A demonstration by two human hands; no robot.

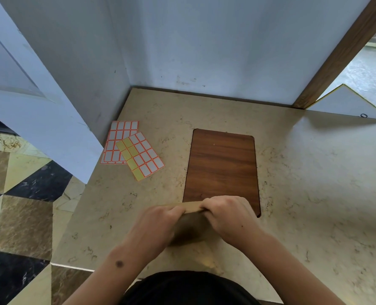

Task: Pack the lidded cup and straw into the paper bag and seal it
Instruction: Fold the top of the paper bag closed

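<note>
- The paper bag [189, 225] stands on the tabletop [314, 194] just in front of the person; its folded top edge runs left to right.
- The left hand [158, 223] and right hand [228, 216] each pinch one end of that fold.
- The sticker sheets [132, 148] lie forward-left, nearer the left hand.
- Cup and straw are not visible, presumably inside.

both hands [195, 219] gripping paper bag [190, 225] top

We see a beige marbled counter [303, 172] | on it: wooden board [222, 168], two overlapping label sheets [136, 150], paper bag [189, 225].
</note>
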